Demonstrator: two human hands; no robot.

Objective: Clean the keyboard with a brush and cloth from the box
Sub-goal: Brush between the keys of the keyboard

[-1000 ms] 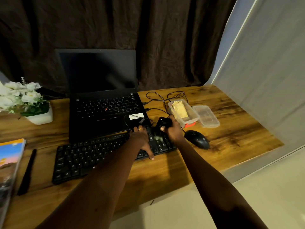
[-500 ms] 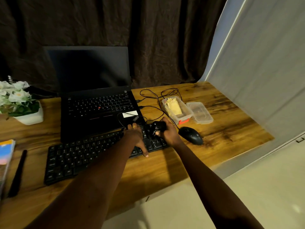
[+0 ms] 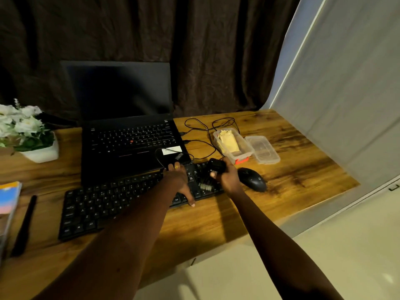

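A black keyboard (image 3: 104,204) lies across the wooden desk (image 3: 292,161) in front of the laptop. My left hand (image 3: 178,180) rests on its right part, fingers spread, thumb down on the front edge. My right hand (image 3: 227,176) grips a black brush (image 3: 216,166) over the keyboard's right end, with the pale bristles (image 3: 205,186) down on the keys. Behind my right hand stands a clear plastic box (image 3: 242,152) with a yellow cloth (image 3: 228,140) inside.
An open black laptop (image 3: 129,139) sits behind the keyboard. A black mouse (image 3: 252,178) lies right of my right hand, the box's lid (image 3: 263,149) beyond it, cables (image 3: 205,128) behind. A flower pot (image 3: 41,153), a book (image 3: 8,198) and a pen (image 3: 25,224) occupy the left.
The brush bristles have come lower onto the keys at the keyboard's right end. My left hand stays on the keyboard. The camera view has shifted slightly.
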